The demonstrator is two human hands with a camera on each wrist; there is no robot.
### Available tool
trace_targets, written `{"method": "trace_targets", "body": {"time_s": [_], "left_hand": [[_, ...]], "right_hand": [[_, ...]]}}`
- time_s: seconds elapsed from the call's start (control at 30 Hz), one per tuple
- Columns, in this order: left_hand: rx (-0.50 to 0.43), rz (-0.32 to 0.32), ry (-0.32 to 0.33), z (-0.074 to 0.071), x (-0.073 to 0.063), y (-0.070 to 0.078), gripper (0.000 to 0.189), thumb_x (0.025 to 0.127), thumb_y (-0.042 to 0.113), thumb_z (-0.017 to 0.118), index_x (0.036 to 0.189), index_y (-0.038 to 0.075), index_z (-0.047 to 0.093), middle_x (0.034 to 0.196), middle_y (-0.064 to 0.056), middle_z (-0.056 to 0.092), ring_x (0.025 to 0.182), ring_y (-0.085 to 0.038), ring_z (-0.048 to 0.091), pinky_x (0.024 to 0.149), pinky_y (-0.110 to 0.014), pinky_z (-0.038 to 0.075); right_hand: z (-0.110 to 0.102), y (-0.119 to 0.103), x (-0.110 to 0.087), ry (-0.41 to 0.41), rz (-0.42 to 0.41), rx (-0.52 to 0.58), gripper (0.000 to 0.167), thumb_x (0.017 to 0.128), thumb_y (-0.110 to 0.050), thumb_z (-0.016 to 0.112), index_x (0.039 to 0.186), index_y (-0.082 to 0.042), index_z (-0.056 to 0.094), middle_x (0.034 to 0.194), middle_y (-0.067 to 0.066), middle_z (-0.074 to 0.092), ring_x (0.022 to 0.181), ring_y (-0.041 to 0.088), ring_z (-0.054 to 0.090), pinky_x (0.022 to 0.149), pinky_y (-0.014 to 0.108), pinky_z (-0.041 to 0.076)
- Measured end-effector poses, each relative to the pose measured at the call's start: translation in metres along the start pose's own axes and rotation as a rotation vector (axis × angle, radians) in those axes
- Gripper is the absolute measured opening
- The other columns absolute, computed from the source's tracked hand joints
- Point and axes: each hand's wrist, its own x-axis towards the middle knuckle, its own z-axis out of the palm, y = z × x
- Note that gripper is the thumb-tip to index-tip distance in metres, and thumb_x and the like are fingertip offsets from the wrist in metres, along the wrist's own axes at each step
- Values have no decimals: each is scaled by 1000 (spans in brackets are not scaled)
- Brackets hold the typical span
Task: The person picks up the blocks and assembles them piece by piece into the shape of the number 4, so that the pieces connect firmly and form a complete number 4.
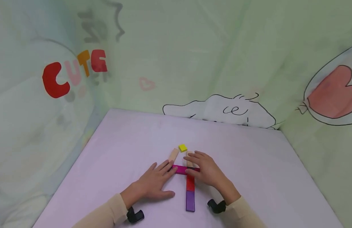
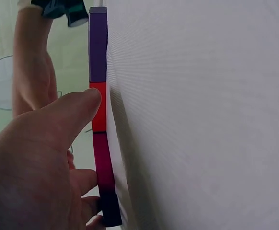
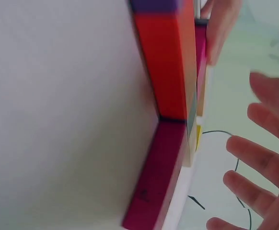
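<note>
Several flat, long blocks form a figure on the table. A magenta block (image 1: 180, 170) lies crosswise, and a red block (image 1: 190, 183) with a purple block (image 1: 190, 201) runs in line from it towards me. Beyond the crosspiece are two plain wooden blocks, one slanted (image 1: 173, 155) and one straighter (image 1: 189, 162), with a small yellow block (image 1: 182, 148) near their far ends. My left hand (image 1: 156, 183) rests with straight fingers at the magenta block's left end. My right hand (image 1: 207, 169) hovers over the right side, fingers spread, holding nothing; it partly hides the straighter wooden block.
The blocks lie on a pale, lilac-tinted tabletop (image 1: 130, 139). A printed cloth wall (image 1: 176, 57) stands behind it and along both sides. A black device (image 1: 135, 216) is worn at the left wrist, another black device (image 1: 216, 206) at the right.
</note>
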Motion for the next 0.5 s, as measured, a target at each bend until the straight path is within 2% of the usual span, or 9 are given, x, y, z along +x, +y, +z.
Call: {"method": "trace_targets", "body": {"time_s": [0.1,0.23,0.33,0.5], "left_hand": [[8,4,8,-1,1,1,87,95,70,50,165,23,28,175,-1,17,162,-23,15,125,-61,24],[16,10,5,1,3,3,87,95,71,50,165,23,29,175,-1,17,162,-22,15,125,-61,25],[29,-4,-8,2,4,3,88,94,72,48,165,25,27,175,1,15,162,-21,13,125,-60,24],[47,-20,-8,3,3,0,88,94,73,47,166,27,26,175,2,13,162,-20,12,126,-59,23]], "right_hand": [[-5,4,15,17,2,-29,48,93,-31,77,139,-22,67,145,9,63,142,37,50,112,64,43],[-9,10,34,-9,39,-44,45,95,-28,74,139,-19,67,143,10,64,139,35,54,110,60,47],[-10,12,48,-30,67,-47,45,96,-27,72,140,-19,65,144,9,64,138,34,55,110,57,49],[-8,13,68,-63,61,-45,52,95,-26,75,145,-21,61,147,9,62,139,35,54,111,56,48]]}}
